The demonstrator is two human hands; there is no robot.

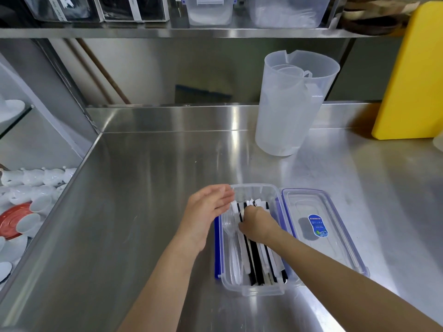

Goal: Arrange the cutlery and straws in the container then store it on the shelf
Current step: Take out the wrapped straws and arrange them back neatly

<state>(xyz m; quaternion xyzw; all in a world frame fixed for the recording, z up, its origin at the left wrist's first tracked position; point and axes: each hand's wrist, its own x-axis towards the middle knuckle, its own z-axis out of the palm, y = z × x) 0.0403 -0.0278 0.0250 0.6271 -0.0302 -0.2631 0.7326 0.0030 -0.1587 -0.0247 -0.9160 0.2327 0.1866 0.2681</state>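
A clear plastic container (261, 289) with blue clips stands on the steel counter near the front edge. Inside lie clear plastic forks (231, 245) on the left and black and white wrapped straws (257, 264) on the right. My right hand (257, 222) reaches into the container, its fingers curled down onto the far ends of the straws. My left hand (207, 207) is flat and open against the container's far left rim, fingers together. The container's clear lid (321, 226), with a blue label, lies beside it on the right. The steel shelf (167, 32) runs overhead.
A tall translucent jug (292, 104) with smaller cups inside stands at the back right. A yellow cutting board (412, 75) leans at the far right. Several containers sit on the shelf. White cups (33, 185) and a red saucer lie lower left, beyond the counter's edge.
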